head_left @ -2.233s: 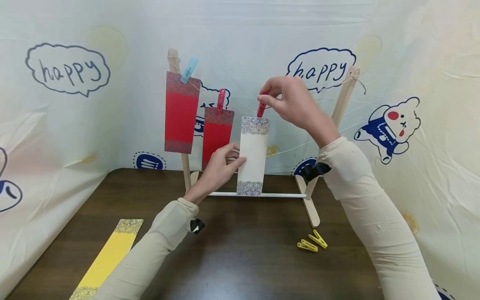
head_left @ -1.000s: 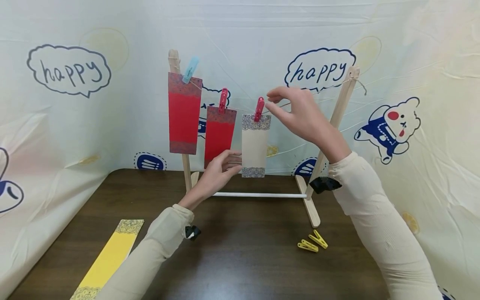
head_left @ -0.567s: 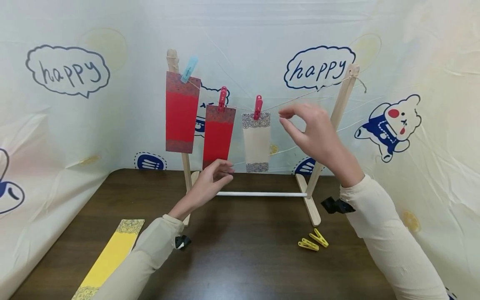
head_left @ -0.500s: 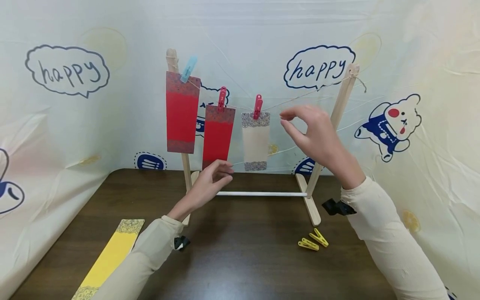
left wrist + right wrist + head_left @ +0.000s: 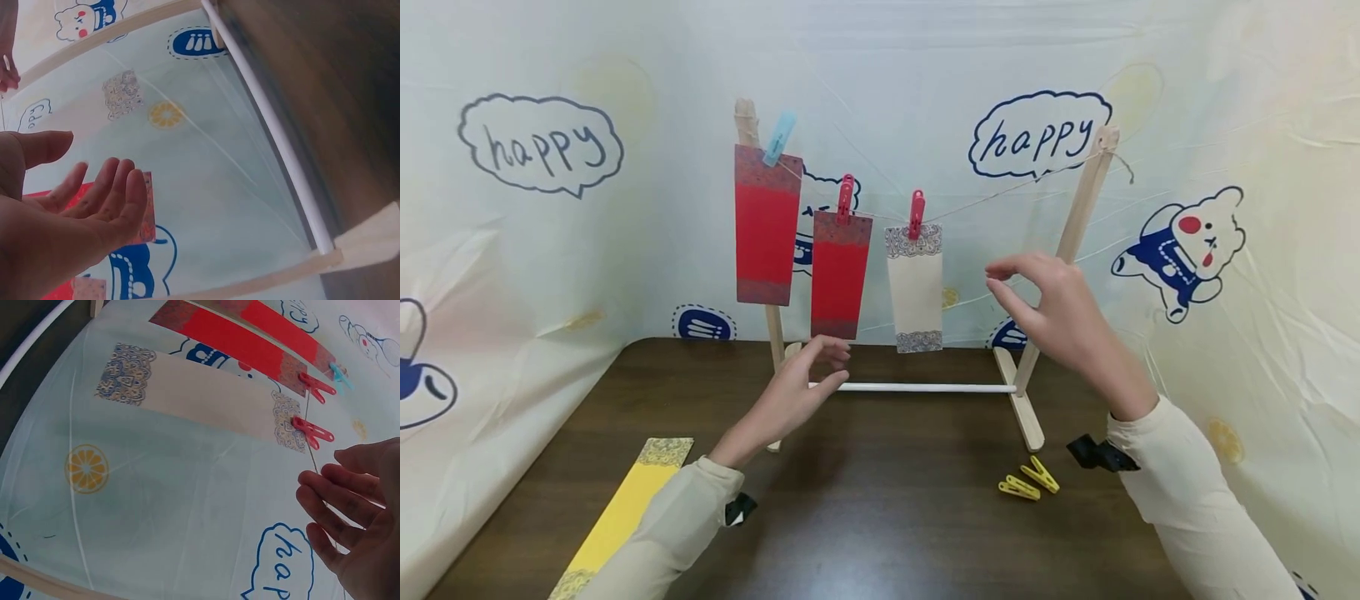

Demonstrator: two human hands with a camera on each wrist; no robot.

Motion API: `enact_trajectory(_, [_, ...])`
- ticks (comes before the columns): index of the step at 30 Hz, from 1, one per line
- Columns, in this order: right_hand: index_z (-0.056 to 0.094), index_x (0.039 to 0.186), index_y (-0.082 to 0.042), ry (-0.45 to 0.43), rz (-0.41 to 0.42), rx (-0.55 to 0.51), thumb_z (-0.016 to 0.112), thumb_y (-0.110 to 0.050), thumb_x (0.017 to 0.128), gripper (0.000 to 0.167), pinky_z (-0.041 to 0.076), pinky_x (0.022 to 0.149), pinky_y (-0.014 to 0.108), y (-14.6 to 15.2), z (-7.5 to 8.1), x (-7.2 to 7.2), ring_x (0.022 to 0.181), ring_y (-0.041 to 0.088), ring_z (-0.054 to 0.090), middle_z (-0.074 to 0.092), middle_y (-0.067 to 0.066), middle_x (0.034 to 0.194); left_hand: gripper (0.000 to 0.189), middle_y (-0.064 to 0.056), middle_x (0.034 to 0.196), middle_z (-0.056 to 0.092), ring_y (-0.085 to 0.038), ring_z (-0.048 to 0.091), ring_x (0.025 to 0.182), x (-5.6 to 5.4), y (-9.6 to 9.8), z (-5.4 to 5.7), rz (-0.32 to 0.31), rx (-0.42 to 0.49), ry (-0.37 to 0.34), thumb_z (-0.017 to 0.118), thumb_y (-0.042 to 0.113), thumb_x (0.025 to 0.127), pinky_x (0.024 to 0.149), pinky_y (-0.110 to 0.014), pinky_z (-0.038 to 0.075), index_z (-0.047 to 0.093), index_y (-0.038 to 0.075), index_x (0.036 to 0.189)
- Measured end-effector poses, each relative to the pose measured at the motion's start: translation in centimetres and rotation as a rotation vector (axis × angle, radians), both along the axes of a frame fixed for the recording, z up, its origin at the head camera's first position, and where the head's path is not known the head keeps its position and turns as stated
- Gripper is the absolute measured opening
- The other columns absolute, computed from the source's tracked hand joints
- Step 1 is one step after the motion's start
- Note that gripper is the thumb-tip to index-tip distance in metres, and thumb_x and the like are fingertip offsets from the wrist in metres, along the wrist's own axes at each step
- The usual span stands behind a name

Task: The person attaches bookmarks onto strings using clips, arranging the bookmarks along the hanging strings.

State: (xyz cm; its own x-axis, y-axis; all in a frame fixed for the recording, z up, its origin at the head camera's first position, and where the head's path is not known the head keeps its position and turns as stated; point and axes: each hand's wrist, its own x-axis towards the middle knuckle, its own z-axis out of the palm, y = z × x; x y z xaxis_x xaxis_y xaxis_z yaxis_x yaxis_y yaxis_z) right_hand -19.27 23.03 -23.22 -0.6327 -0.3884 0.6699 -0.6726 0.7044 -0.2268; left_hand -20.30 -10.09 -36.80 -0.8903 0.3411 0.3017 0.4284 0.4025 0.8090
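A cream card [image 5: 917, 292] with patterned ends hangs from the string [image 5: 992, 197], held by a red clothespin [image 5: 917, 215]. To its left hang two red cards: the nearer-to-middle red card [image 5: 841, 279] on another red clothespin [image 5: 846, 200], the outer red card [image 5: 767, 233] on a light blue clothespin [image 5: 779, 139]. My left hand [image 5: 782, 400] is below the middle red card, fingers loosely bent and holding nothing. My right hand [image 5: 1063, 321] is in the air right of the cream card, also holding nothing; in the right wrist view its relaxed fingers overlap the string.
Wooden posts, the left post [image 5: 772, 329] and right post [image 5: 1086, 200], carry the string; a white rod [image 5: 925, 387] joins them low down. Two yellow clothespins [image 5: 1028, 480] lie at the right of the dark table [image 5: 880, 508]. A yellow card [image 5: 628, 508] lies at the left, partly under the left sleeve.
My right hand has let go of the red clothespin on the cream card and drawn away right and down. My left hand has released the card and moved down left.
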Motion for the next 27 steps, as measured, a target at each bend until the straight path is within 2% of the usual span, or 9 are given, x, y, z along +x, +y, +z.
enact_trajectory(12, [0.073, 0.107, -0.002, -0.003, 0.019, -0.002, 0.069, -0.003, 0.092, 0.016, 0.053, 0.08, 0.045, 1.3, -3.2, 1.8, 0.094, 0.023, 0.067, 0.073, 0.008, 0.1, 0.037, -0.004, 0.123, 0.062, -0.027, 0.06, 0.115, 2.3, -1.5, -0.4, 0.024, -0.039, 0.045, 0.069, 0.008, 0.093, 0.089, -0.044, 0.056, 0.055, 0.011, 0.128])
enact_trajectory(20, [0.073, 0.106, -0.005, -0.052, -0.008, 0.003, 0.071, -0.005, 0.091, 0.015, 0.048, 0.083, 0.046, 1.8, -5.9, 3.6, 0.096, 0.024, 0.065, 0.073, 0.007, 0.102, 0.04, -0.005, 0.121, 0.064, -0.025, 0.06, 0.112, 3.7, -2.8, -1.0, 0.076, -0.077, 0.049, 0.072, 0.006, 0.09, 0.088, -0.046, 0.055, 0.056, 0.011, 0.127])
enact_trajectory(27, [0.072, 0.109, -0.005, -0.122, -0.04, 0.0, 0.071, -0.005, 0.091, 0.018, 0.052, 0.087, 0.051, 2.2, -8.3, 5.2, 0.103, 0.027, 0.065, 0.071, 0.008, 0.108, 0.041, -0.005, 0.122, 0.064, -0.027, 0.06, 0.113, 4.9, -3.9, -1.7, 0.113, -0.115, 0.055, 0.074, 0.006, 0.089, 0.089, -0.05, 0.054, 0.057, 0.012, 0.126])
